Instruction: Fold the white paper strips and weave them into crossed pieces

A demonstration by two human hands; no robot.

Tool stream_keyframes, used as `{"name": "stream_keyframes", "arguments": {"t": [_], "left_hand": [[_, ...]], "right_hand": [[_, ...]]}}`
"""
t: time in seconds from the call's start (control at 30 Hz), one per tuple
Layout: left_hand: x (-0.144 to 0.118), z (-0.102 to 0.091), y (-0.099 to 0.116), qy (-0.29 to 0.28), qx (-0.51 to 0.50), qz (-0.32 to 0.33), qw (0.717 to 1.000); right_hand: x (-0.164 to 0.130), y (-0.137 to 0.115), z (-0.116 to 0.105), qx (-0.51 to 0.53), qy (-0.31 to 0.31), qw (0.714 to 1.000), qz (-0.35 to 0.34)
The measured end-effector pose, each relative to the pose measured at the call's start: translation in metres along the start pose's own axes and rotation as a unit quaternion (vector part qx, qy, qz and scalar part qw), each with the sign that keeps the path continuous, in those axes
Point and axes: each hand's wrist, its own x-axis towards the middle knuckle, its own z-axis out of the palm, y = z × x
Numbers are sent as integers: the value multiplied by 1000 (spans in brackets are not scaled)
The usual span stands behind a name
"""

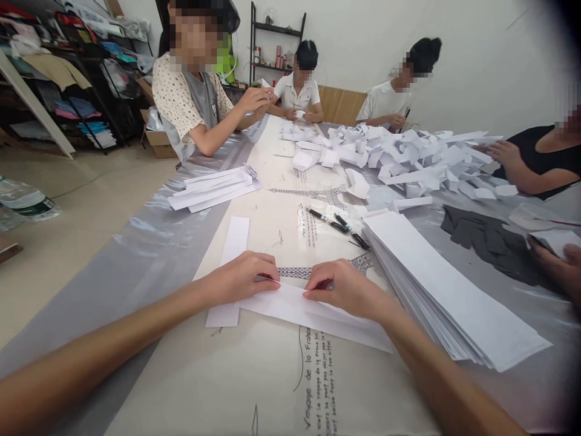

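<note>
Both my hands pinch the far edge of a white paper strip (313, 312) that lies slantwise across the printed tablecloth (218, 387). My left hand (247, 275) is closed on it toward the strip's left part, thumb and fingers together. A short way to the right, my right hand (342, 287) grips the same edge between thumb and forefinger. Under and beyond my left hand lies another white strip (236, 233), partly covered by that hand. To the right of my right hand sits a thick stack of long white paper strips (449, 284).
Several black pens (338, 224) lie beyond my hands. A smaller pile of strips (218, 186) is at left; a large heap of folded papers (399, 154) spreads at the back right. Dark grey cloth (490, 242) lies at right. Several people sit around the table, some handling paper.
</note>
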Motion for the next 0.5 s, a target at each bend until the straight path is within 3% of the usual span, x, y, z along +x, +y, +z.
{"name": "stream_keyframes", "arguments": {"t": [0.27,0.5], "left_hand": [[-3,2,5,24,86,70,994],[-5,2,7,26,94,66,993]], "right_hand": [[-6,-8,3,-57,29,998,-10],[-3,-12,9,-74,33,995,-59]]}}
